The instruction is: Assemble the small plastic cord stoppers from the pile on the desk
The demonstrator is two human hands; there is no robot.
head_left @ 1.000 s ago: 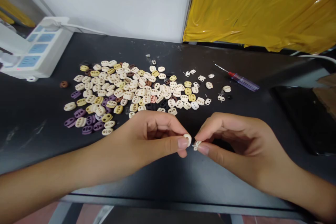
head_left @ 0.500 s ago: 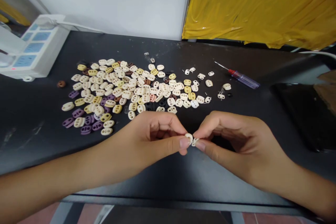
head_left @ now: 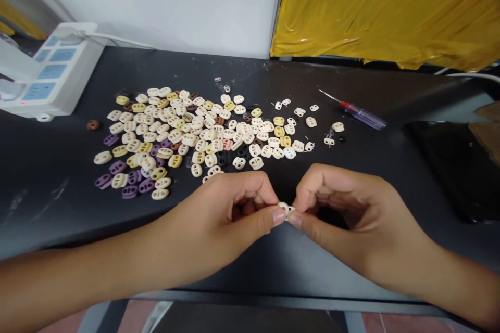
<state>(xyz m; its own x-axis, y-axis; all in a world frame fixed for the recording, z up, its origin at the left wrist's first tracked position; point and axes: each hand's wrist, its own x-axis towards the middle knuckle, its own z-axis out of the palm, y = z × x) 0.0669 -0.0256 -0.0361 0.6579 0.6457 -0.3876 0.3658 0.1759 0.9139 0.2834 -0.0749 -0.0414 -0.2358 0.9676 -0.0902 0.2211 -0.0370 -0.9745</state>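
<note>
Beyond the black table's [head_left: 250,265] near edge, left fingers [head_left: 278,216] and right fingers [head_left: 296,218] pinch small cream plastic pieces [head_left: 284,209] together.

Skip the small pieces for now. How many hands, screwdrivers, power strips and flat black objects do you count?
Hands: 2 (left hand, right hand)
Screwdriver: 1
Power strip: 1
Flat black object: 1
Total: 5

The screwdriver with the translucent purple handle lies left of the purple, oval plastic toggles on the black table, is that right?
No: the head view shows the purple-handled screwdriver right of the purple plastic toggles, on the black table.
</note>
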